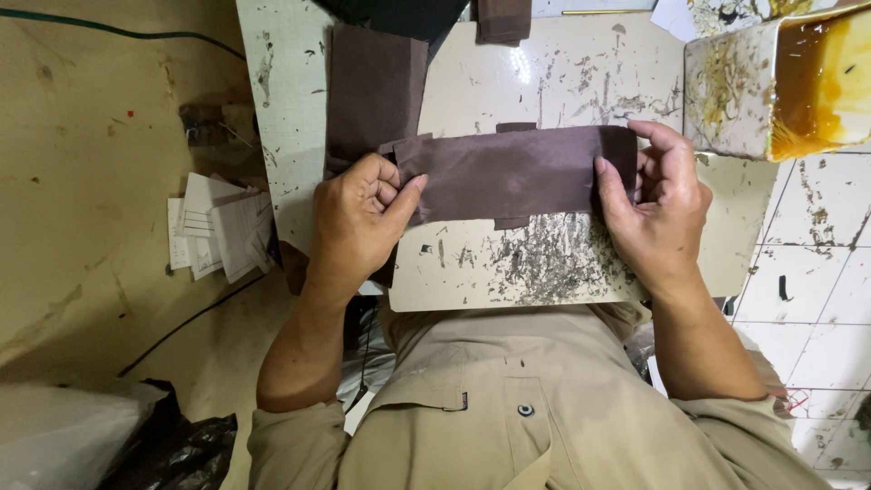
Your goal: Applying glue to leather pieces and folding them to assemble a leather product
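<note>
A dark brown rectangular piece of material (513, 174) lies flat on a glue-stained cream work board (508, 272). My left hand (358, 218) pinches its left end with thumb and curled fingers. Its right end is gripped by my right hand (658, 204), thumb on top and fingers wrapped behind the edge. Small tabs of the same material stick out at the top and bottom of the piece's middle. A second brown piece (374, 86) lies upright on the board behind my left hand.
A stained white container of amber glue (798, 82) stands at the top right. Another brown strip (504, 20) sits at the top edge. Paper slips (218, 227) lie on the floor at left, with black bags (172, 449) at the lower left. White tiles (817, 272) lie to the right.
</note>
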